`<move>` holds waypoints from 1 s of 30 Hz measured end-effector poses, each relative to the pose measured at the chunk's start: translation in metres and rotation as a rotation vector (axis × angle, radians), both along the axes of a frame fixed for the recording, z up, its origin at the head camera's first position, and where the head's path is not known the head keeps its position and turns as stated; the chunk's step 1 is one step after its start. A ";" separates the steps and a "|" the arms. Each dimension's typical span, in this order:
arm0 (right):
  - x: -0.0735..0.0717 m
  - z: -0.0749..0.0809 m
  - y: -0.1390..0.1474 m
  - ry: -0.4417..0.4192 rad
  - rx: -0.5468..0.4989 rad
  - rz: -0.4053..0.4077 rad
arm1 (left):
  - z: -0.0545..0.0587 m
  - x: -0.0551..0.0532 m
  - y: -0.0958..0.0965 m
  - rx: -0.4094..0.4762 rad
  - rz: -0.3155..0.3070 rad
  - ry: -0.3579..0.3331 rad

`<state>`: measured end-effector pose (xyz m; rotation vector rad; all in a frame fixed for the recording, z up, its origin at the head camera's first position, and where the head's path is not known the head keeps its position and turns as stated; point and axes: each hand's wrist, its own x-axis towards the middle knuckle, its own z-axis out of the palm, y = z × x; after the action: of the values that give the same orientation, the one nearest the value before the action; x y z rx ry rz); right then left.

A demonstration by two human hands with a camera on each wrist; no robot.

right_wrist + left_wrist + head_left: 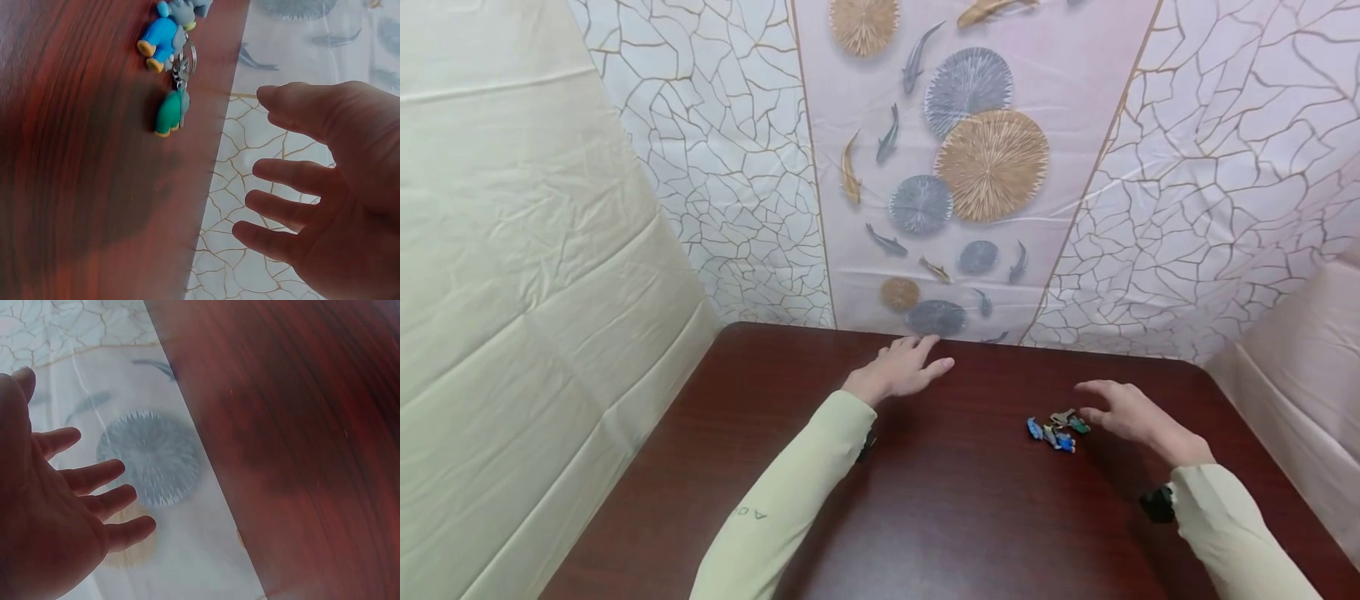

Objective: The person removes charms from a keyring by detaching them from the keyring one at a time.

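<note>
A small cluster of keychain figures lies on the right part of the dark red-brown table (940,492). Among them are a blue figure (1034,428) on the left, another blue figure (1065,442) in front and a green figure (1079,425) on the right. In the right wrist view, the green figure (169,114) hangs off a metal chain and split ring (192,57), close to a blue-clothed figure (161,39) with yellow feet. My right hand (1131,414) hovers just right of the cluster, fingers spread and holding nothing. Over the table's far side, my left hand (898,369) is spread, its palm bare.
Behind the table's far edge hangs a patterned cloth (925,275) with fish and round leaf motifs. Pale cloth (565,275) walls the left side, and more pale fabric (1307,367) stands at the right. Dark bands sit on both wrists.
</note>
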<state>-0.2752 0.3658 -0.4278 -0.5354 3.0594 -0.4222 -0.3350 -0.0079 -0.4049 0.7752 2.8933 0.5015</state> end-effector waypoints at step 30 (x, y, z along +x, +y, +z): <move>0.003 -0.039 -0.017 0.037 -0.075 0.002 | -0.040 0.039 0.091 0.103 -0.139 -0.174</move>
<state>-0.2724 0.3485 -0.4671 -0.5539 3.0882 -0.5344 -0.2962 0.0834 -0.4446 0.8909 2.6499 0.6701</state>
